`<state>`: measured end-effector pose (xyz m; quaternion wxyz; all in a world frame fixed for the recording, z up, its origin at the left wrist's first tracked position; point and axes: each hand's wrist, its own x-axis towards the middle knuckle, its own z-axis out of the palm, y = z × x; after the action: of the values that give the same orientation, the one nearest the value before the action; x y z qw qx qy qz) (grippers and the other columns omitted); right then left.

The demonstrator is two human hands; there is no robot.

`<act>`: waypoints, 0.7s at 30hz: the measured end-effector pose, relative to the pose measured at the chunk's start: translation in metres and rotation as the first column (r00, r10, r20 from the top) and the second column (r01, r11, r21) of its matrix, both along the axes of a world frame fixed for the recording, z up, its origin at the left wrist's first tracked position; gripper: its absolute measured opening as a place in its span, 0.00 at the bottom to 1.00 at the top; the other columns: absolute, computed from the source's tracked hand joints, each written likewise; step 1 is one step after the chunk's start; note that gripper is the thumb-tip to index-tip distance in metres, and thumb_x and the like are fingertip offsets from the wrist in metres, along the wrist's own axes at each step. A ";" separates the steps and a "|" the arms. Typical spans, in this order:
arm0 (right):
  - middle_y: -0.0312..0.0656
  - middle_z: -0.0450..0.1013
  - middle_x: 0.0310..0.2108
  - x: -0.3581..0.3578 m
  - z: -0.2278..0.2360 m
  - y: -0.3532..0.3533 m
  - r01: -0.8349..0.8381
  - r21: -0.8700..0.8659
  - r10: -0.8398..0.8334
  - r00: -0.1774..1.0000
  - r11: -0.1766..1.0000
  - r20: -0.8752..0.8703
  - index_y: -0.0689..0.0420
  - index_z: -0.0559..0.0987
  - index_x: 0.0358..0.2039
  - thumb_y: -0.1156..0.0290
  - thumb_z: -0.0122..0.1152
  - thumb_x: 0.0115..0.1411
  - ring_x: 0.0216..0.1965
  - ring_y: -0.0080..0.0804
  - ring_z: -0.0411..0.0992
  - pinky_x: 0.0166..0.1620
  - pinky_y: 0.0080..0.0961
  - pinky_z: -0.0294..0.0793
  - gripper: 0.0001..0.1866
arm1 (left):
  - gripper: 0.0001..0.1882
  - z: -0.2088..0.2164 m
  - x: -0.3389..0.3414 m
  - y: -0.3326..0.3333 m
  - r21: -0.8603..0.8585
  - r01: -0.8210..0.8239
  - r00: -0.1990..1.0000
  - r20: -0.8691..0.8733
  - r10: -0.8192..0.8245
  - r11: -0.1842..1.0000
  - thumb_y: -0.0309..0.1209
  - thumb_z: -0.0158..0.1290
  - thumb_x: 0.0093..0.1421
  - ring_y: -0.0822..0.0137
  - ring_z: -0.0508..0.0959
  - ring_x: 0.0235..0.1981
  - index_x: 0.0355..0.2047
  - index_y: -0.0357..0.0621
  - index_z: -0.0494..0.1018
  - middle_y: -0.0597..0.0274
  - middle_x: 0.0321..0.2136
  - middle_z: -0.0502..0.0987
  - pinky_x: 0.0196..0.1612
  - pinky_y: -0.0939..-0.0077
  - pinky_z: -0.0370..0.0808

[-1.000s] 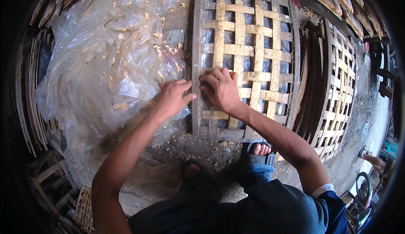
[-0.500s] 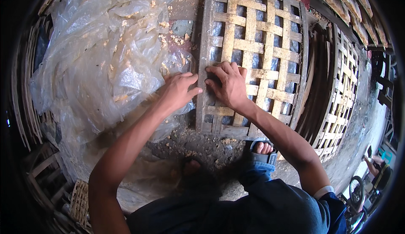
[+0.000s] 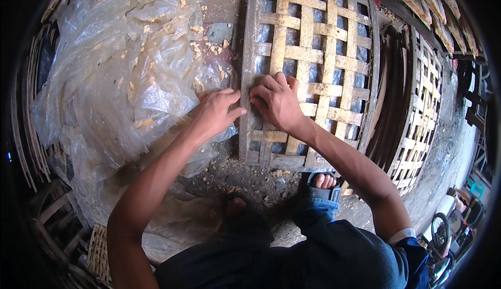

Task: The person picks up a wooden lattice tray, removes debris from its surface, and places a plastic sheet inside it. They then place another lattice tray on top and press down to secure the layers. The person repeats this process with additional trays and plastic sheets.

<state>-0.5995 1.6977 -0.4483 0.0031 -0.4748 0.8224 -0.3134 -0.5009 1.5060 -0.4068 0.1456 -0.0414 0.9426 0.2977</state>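
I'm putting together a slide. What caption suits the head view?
Left hand and right hand at the edge of a woven rack, beside crumpled plastic sheeting.

I see room to pass above the near lattice panel (image 3: 330, 62), beyond the right hand (image 3: 274, 101). Crumpled plastic sheeting (image 3: 120, 80) crowds that panel's left side; dark slats (image 3: 389, 96) block the strip toward the farther lattice (image 3: 421, 109).

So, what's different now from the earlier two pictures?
The right hand has drawn its fingers closer to the thumb beside the left rail of the woven panel. No grip is clearly gained or lost. The left hand, panel and plastic sheeting look unchanged, though the view shifted.
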 end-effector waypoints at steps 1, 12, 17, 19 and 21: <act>0.33 0.70 0.36 -0.003 0.000 0.000 -0.022 0.026 0.022 1.000 0.999 -0.010 0.46 0.82 0.36 0.63 0.69 0.57 0.43 0.37 0.67 0.50 0.41 0.59 0.07 | 0.22 0.000 0.000 0.000 -0.007 0.007 1.000 0.003 -0.007 1.000 0.38 0.65 0.60 0.50 0.79 0.42 0.47 0.33 0.78 0.51 0.37 0.78 0.50 0.56 0.72; 0.42 0.71 0.39 -0.006 0.014 0.003 -0.083 0.177 0.110 0.983 0.981 -0.146 0.57 0.77 0.40 0.65 0.60 0.63 0.47 0.45 0.69 0.51 0.45 0.62 0.10 | 0.25 0.003 0.001 0.003 -0.042 0.003 1.000 0.021 -0.002 0.999 0.40 0.64 0.62 0.52 0.79 0.44 0.52 0.34 0.76 0.52 0.40 0.77 0.50 0.57 0.73; 0.46 0.79 0.37 -0.015 0.046 0.062 0.284 -0.228 0.000 0.626 0.931 0.780 0.60 0.71 0.35 0.72 0.57 0.68 0.39 0.33 0.80 0.50 0.34 0.78 0.07 | 0.28 -0.001 0.011 0.001 -0.085 -0.023 0.999 -0.044 0.019 0.996 0.41 0.60 0.64 0.54 0.77 0.49 0.60 0.39 0.72 0.54 0.46 0.77 0.56 0.56 0.68; 0.44 0.78 0.37 -0.020 0.058 0.106 0.380 -0.287 0.097 0.448 0.879 0.889 0.60 0.71 0.37 0.80 0.61 0.65 0.41 0.27 0.78 0.50 0.28 0.78 0.07 | 0.29 0.001 0.017 0.003 -0.132 -0.030 0.995 -0.096 0.017 0.991 0.40 0.59 0.65 0.55 0.76 0.52 0.63 0.42 0.70 0.56 0.49 0.76 0.58 0.56 0.66; 0.42 0.80 0.37 -0.021 0.075 0.145 0.451 -0.259 0.016 0.474 0.854 0.880 0.60 0.72 0.42 0.82 0.65 0.63 0.41 0.26 0.78 0.51 0.27 0.77 0.11 | 0.29 0.009 0.018 0.005 -0.222 -0.012 0.990 -0.138 -0.019 0.975 0.38 0.58 0.65 0.57 0.74 0.54 0.64 0.44 0.69 0.57 0.51 0.75 0.59 0.57 0.64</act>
<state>-0.6205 1.8424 -0.3733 0.2569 -0.1292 0.6660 -0.6883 -0.4826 1.5107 -0.3983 0.0743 -0.0347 0.9779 0.1922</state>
